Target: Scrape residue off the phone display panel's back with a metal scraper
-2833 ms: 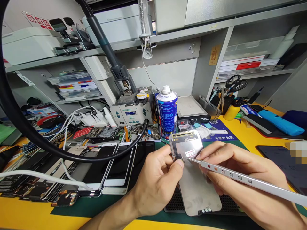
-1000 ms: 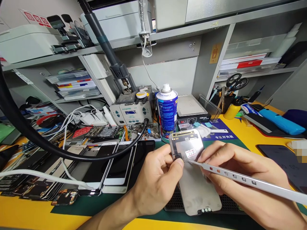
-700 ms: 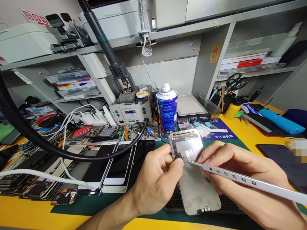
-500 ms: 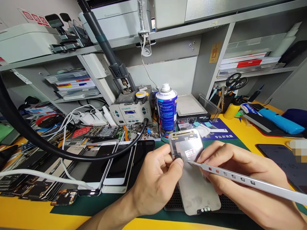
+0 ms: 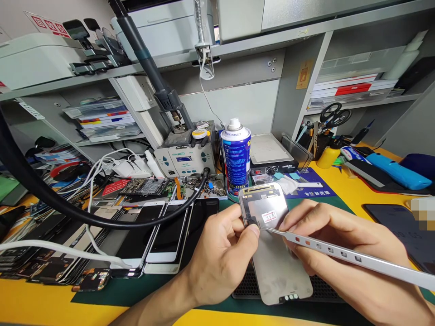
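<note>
A phone screen shows its metallic back, with a flex cable along the upper edge and a small white-and-red label. My left hand grips its upper left edge, the thumb pressed on the dark flex piece there. A slim silver pry tool with a row of square cutouts lies in the closed fingers of my right hand. Its thin tip reaches the screen beside my left thumb. Whether the tip is under the flex I cannot tell. The screen's lower part rests over a black perforated pad.
Several phones and screens lie in a row on the left. A blue spray can stands behind the screen, beside a rework station. A black hose arcs across the left. A dark phone lies at the right.
</note>
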Demonstrator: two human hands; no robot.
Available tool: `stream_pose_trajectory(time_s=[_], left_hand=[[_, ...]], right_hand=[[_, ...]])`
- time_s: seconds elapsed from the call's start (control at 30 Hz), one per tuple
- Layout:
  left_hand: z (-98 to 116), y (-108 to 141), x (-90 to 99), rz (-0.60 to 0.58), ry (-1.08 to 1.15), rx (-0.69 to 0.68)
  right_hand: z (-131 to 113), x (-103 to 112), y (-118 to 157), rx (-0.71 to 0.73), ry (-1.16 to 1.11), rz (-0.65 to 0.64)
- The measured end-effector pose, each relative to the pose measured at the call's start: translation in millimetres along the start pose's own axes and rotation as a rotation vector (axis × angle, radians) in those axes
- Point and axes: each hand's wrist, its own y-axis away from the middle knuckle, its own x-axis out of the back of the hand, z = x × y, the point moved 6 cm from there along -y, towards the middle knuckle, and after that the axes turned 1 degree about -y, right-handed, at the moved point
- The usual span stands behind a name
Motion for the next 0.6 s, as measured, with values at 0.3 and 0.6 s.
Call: stream_pose_trajectory(time_s=[0.3, 0.6], left_hand=[[0.8, -1.8, -0.8, -0.004, 0.011, -0.003], [2.0, -1.6, -0.4, -0.002, 0.019, 0.001]], right_hand=[[-0.7, 0.2, 0.7, 0.009, -0.001, 0.003], [-0.6, -0.2, -1.0, -0.024, 0.002, -0.001]])
